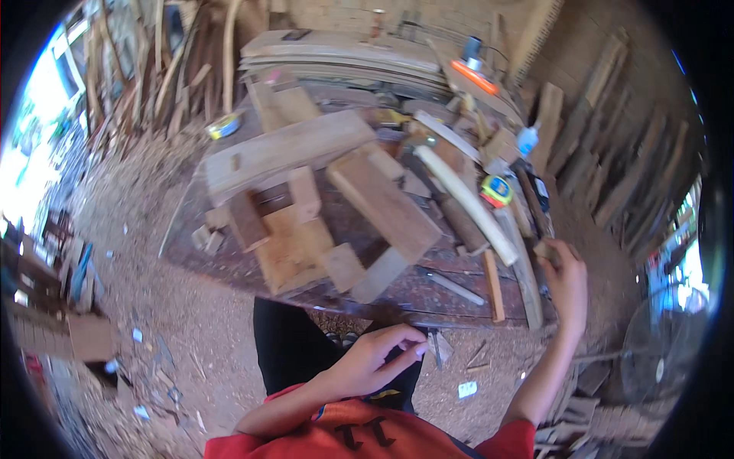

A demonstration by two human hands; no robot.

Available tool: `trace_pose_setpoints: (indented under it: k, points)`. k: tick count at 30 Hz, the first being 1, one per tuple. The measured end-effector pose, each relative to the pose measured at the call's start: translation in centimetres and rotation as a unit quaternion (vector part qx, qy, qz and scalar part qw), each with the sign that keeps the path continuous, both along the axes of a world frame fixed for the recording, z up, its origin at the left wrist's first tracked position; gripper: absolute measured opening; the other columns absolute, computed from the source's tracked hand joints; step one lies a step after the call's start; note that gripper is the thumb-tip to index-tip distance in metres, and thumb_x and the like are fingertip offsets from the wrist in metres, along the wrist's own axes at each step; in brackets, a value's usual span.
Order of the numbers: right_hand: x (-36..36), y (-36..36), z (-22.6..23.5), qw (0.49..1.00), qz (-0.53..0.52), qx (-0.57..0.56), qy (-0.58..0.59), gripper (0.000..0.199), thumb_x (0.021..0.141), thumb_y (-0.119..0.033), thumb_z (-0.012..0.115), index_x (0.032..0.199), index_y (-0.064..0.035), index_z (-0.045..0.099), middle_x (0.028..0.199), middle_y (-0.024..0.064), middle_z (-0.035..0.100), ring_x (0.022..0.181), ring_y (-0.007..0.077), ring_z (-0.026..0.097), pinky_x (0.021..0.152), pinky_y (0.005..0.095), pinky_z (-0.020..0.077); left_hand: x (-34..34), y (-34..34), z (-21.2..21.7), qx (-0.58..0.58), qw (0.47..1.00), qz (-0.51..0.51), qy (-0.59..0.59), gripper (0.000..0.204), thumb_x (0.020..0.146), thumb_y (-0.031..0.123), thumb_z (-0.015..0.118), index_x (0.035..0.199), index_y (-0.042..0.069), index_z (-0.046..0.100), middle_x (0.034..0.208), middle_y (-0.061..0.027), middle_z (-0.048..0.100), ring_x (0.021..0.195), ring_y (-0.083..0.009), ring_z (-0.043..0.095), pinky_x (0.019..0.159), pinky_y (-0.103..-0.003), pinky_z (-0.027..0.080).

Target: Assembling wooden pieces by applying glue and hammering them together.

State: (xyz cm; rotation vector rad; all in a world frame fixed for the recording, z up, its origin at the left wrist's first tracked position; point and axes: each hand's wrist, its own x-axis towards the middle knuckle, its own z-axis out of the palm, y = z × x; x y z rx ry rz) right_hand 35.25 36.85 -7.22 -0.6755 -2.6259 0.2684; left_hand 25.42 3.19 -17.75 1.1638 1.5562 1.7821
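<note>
My right hand (567, 279) is at the table's right edge, its fingers bent around the end of a small brown piece of wood (543, 250). My left hand (382, 356) hangs just in front of the near table edge, over my lap, with curled fingers; whether anything is in them does not show. Beside its fingertips is a thin dark pointed thing (436, 348), too blurred to name. Nearest my right hand on the table are a grey wooden strip (524, 279), a pale curved piece of wood (470, 206) and a yellow tape measure (497, 190).
On the worn table (229, 264) lie a wide plank (287, 151), a thick brown board (386, 203) and several offcuts. A pencil-like white stick (455, 288) lies near the front. Stacked boards (344, 50) stand behind; a fan (661, 344) is at right.
</note>
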Motion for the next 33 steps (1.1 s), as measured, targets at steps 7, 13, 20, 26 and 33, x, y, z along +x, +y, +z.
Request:
trace_pose_setpoints:
  k: [7, 13, 20, 26, 33]
  points:
    - [-0.4, -8.9, 2.5, 0.936, 0.092, -0.22, 0.258, 0.061, 0.087, -0.004, 0.074, 0.143, -0.0067, 0.051, 0.127, 0.0131, 0.066, 0.06, 0.0038, 0.053, 0.051, 0.0192, 0.0409, 0.2, -3.4, 0.9, 0.035, 0.998, 0.039, 0.019, 0.017, 0.101, 0.01, 0.064, 0.113, 0.0, 0.062, 0.094, -0.0125, 0.067, 0.084, -0.0222, 0.07, 0.076, -0.033, 0.055]
    - [-0.7, -13.2, 1.0, 0.879, 0.202, -0.32, 0.291, 0.09, 0.077, -0.004, 0.085, 0.151, -0.0022, 0.034, 0.124, 0.0223, 0.064, 0.05, 0.0039, 0.053, 0.038, 0.0157, 0.0358, 0.3, -6.2, 1.4, 0.067, 0.993, 0.097, 0.009, 0.016, 0.101, 0.012, 0.064, 0.113, 0.0, 0.063, 0.093, -0.0124, 0.066, 0.084, -0.0222, 0.069, 0.077, -0.034, 0.054]
    - [-2.3, -21.0, 1.1, 0.932, 0.328, -0.093, 0.125, 0.061, 0.061, -0.001, 0.088, 0.12, -0.0017, 0.072, 0.124, 0.0157, 0.067, 0.095, 0.0167, 0.069, 0.059, 0.0217, 0.0537, 0.2, -7.5, 1.2, 0.143, 0.969, 0.177, -0.098, 0.014, 0.11, 0.012, 0.041, 0.118, 0.0, 0.043, 0.108, -0.017, 0.064, 0.093, -0.0216, 0.068, 0.085, -0.036, 0.055]
    - [-6.5, -26.8, -0.8, 0.892, 0.447, -0.038, 0.052, 0.056, 0.068, -0.005, 0.085, 0.124, -0.0063, 0.073, 0.127, 0.0108, 0.064, 0.092, 0.02, 0.069, 0.07, 0.0339, 0.0586, -1.1, -9.5, 1.9, 0.134, 0.927, 0.288, -0.2, 0.02, 0.113, 0.017, 0.038, 0.12, -0.001, 0.041, 0.103, -0.0124, 0.065, 0.086, -0.0134, 0.065, 0.075, -0.029, 0.053]
    - [-8.0, -29.5, -1.9, 0.889, 0.438, -0.125, 0.038, 0.071, 0.069, -0.011, 0.089, 0.134, -0.004, 0.064, 0.122, 0.0135, 0.065, 0.093, 0.0272, 0.068, 0.076, 0.0352, 0.0581, -2.1, -10.8, 1.3, 0.084, 0.911, 0.388, -0.113, 0.019, 0.112, 0.018, 0.04, 0.12, 0.001, 0.042, 0.084, -0.0062, 0.063, 0.068, -0.0057, 0.053, 0.058, -0.024, 0.042]
